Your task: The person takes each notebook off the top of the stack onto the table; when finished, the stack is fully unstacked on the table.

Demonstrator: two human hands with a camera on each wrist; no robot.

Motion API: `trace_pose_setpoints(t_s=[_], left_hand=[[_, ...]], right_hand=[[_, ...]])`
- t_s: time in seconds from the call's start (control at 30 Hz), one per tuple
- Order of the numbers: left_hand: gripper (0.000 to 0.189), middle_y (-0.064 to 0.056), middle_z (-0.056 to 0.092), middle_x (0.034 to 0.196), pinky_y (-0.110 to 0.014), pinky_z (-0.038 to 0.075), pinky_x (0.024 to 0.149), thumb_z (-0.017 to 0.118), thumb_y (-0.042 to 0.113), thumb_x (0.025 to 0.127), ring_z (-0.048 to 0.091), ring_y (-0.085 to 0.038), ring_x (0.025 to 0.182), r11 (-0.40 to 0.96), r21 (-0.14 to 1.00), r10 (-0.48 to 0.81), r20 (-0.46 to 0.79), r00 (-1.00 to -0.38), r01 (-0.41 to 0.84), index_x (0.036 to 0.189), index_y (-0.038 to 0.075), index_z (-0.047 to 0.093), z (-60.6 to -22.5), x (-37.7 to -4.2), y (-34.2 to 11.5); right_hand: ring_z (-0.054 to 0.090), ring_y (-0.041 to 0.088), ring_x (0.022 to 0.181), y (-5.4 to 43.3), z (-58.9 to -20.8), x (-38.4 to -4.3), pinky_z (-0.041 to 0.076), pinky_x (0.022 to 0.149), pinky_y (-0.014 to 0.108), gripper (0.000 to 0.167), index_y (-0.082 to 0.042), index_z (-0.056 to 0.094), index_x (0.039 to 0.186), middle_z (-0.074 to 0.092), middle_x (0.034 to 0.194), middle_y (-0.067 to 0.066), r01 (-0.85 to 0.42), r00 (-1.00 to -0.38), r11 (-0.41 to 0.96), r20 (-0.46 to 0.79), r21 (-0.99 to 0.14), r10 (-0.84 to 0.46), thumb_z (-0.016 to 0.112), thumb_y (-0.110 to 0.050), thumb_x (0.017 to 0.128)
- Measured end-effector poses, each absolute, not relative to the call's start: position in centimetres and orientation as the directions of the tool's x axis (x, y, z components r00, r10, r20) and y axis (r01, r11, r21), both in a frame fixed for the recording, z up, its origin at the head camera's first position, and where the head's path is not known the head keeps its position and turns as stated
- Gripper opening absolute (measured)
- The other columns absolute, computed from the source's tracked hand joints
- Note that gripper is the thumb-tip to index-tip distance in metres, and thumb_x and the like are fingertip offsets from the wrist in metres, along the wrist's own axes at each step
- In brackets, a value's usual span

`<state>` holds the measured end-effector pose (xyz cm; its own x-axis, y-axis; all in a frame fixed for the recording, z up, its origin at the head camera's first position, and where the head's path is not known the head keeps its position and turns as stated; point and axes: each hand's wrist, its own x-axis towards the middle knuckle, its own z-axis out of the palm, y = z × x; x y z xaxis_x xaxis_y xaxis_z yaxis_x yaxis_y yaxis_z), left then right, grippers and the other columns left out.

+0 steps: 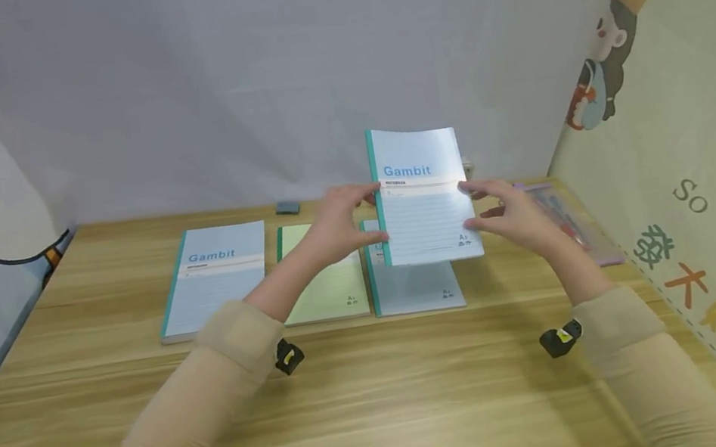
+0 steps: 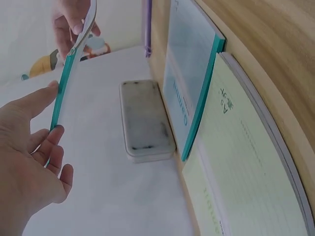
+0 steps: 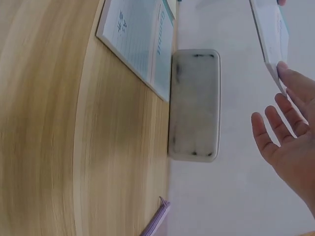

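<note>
A light blue Gambit notebook (image 1: 427,202) with a teal spine is held up above the table, cover toward me. My left hand (image 1: 334,228) pinches its spine edge between thumb and fingers. On the opposite edge, my right hand (image 1: 516,215) pinches with thumb and fingertips, other fingers spread in the right wrist view. Beneath it lies another blue notebook (image 1: 416,295), partly covered from sight. A pale green notebook (image 1: 324,301) lies left of that one, partly behind my left forearm. Farther left rests a third blue notebook (image 1: 223,292).
A purple-edged clear pouch (image 1: 597,239) lies at the table's right side by the printed wall. At the back, a grey rounded box (image 2: 147,120) is mostly hidden behind the raised notebook in the head view. A small dark grey block (image 1: 288,208) sits near the back edge.
</note>
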<state>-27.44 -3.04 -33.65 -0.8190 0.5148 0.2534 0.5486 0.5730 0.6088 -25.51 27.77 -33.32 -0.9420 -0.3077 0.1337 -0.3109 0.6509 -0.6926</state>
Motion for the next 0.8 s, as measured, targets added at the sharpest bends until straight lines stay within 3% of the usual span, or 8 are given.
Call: trace_pose_setpoints(t_s=[0.17,0.3,0.43,0.63,0.8], left_hand=[[0.079,-0.003,0.059,0.123,-0.041,0.031,0.102,0.080,0.032,0.076,0.044,-0.022,0.116,0.581,0.598,0.527,0.241,-0.815,0.553,0.141,0.010,0.043,-34.7,-27.5,-0.5],[0.079,-0.001,0.058,0.122,-0.042,0.033,0.098,0.080,0.034,0.075,0.043,-0.021,0.115,0.587,0.588,0.556,0.207,-0.805,0.557,0.142,0.013,0.043,-35.7,-27.4,1.1],[0.080,0.000,0.056,0.126,-0.044,0.033,0.100,0.078,0.033,0.077,0.043,-0.021,0.118,0.560,0.598,0.616,0.162,-0.771,0.574,0.144,0.014,0.039,-37.0,-27.4,2.3],[0.083,0.004,0.052,0.132,-0.050,0.028,0.103,0.080,0.029,0.076,0.035,-0.022,0.127,0.512,0.631,0.682,0.115,-0.723,0.583,0.146,0.018,0.036,-38.9,-27.3,3.9],[0.085,0.004,0.049,0.137,-0.054,0.023,0.107,0.079,0.030,0.077,0.033,-0.022,0.129,0.507,0.632,0.722,0.060,-0.689,0.586,0.148,0.021,0.033,-40.4,-27.3,5.7]], right_hand=[[0.052,0.021,0.104,30.1,-33.4,-25.6,0.046,0.091,0.035,0.060,-0.011,0.046,0.140,0.051,0.127,0.011,-0.305,-0.949,0.668,0.161,-0.678,-0.270,0.070,-0.015,0.086],[0.053,0.011,0.101,32.0,-33.6,-25.3,0.049,0.087,0.021,0.060,-0.014,0.045,0.141,0.049,0.129,0.010,-0.273,-0.958,0.669,0.136,-0.692,-0.251,0.069,-0.016,0.087],[0.055,0.010,0.101,33.6,-34.0,-24.8,0.048,0.078,0.012,0.059,-0.011,0.044,0.142,0.041,0.142,0.015,-0.261,-0.960,0.660,0.115,-0.704,-0.257,0.068,-0.015,0.088],[0.057,0.003,0.095,35.7,-34.8,-24.4,0.048,0.077,0.014,0.058,-0.011,0.042,0.143,0.037,0.144,0.017,-0.224,-0.963,0.673,0.053,-0.705,-0.265,0.066,-0.016,0.090],[0.058,-0.005,0.088,37.4,-35.4,-23.9,0.050,0.076,0.019,0.060,-0.009,0.040,0.144,0.050,0.128,0.022,-0.154,-0.973,0.687,-0.012,-0.710,-0.230,0.065,-0.019,0.090]])
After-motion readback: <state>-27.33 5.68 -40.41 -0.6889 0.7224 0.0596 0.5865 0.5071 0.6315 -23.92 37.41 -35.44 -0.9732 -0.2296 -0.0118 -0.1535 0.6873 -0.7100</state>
